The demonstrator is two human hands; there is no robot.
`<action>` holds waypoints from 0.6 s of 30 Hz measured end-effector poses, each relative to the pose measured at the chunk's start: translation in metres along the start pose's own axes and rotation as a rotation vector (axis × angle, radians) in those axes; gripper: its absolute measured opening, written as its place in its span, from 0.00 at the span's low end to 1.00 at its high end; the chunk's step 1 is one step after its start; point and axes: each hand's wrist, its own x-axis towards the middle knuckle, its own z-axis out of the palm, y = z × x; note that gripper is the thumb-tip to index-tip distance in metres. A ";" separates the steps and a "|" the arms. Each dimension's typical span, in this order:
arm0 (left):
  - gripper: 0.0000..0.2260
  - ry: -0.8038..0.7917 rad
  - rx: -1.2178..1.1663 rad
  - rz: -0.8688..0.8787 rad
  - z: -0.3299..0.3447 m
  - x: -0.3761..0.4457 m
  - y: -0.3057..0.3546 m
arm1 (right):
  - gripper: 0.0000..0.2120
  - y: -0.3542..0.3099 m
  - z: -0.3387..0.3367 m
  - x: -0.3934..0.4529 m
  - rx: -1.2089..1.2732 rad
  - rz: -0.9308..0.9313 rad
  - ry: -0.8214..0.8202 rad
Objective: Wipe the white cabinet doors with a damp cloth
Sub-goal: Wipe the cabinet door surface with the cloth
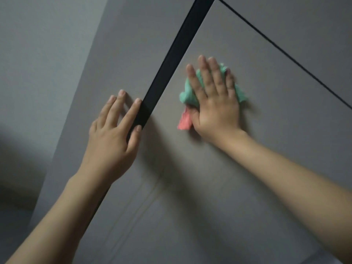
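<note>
Head view. Our right hand (215,98) lay flat on the cabinet door (257,178), fingers straight and slightly spread, pressing the cloth (187,92) against the panel. The cloth was bunched under the palm and fingers; green folds showed on both sides of the hand, and a pink corner stuck out beside the thumb. The hand and cloth were blurred, so we could not tell how the cloth was folded. Our left hand (114,132) rested open on the neighbouring door panel (118,54), fingers straight and apart; its index finger and thumb lay along the edge of the black strip (177,56) that ran between the two panels. A thin dark seam (285,52) crossed the upper right, above the wiped door. A paler wall (42,44) stood to the left of the cabinet.
</note>
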 end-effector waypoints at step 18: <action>0.26 0.067 -0.024 0.029 -0.017 -0.005 -0.045 | 0.33 -0.051 0.007 0.067 0.039 -0.043 0.043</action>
